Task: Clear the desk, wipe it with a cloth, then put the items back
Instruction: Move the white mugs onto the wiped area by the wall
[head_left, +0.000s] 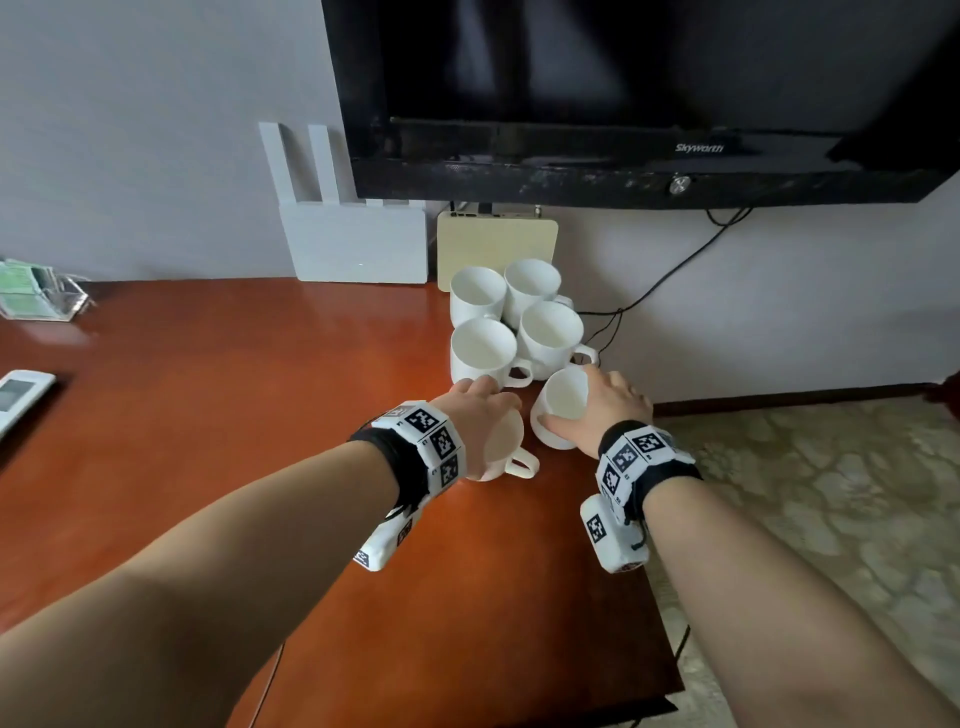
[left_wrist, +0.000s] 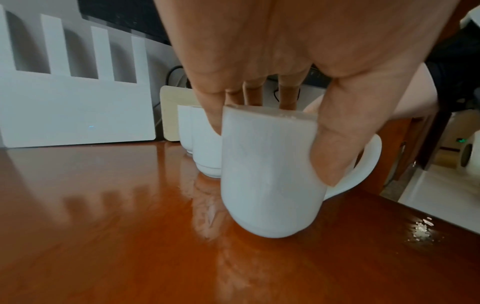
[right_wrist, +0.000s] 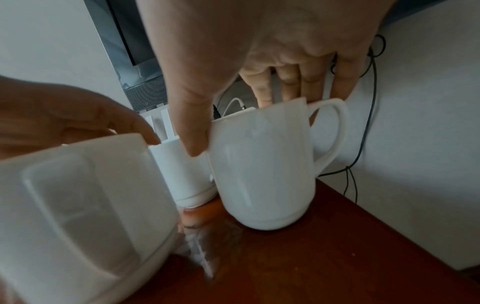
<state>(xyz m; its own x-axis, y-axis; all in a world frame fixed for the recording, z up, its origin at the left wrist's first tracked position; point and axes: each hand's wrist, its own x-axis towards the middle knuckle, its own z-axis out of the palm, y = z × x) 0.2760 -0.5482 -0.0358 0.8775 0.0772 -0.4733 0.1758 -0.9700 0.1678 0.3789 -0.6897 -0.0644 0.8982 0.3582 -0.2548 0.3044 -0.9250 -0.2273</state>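
Note:
Two white mugs stand at the right end of the reddish wooden desk (head_left: 234, 415). My left hand (head_left: 488, 415) grips the nearer mug (head_left: 506, 457) from above. In the left wrist view the thumb (left_wrist: 335, 144) lies on the outside of that mug (left_wrist: 265, 185), the fingers reach inside the rim, and the base is at the desk surface. My right hand (head_left: 569, 397) holds the other mug (head_left: 550, 436) the same way. In the right wrist view the thumb (right_wrist: 192, 123) is outside this mug (right_wrist: 262, 170) and the fingers are inside. The two mugs sit side by side.
Several more white mugs (head_left: 519, 322) cluster just behind my hands. A white router (head_left: 358, 244) and a beige box (head_left: 493, 244) lean on the wall under a black TV (head_left: 623, 104). Cables (head_left: 649, 291) hang right. A remote (head_left: 15, 395) and an acrylic holder (head_left: 36, 296) lie far left. The desk's right edge (head_left: 660, 597) borders the patterned floor.

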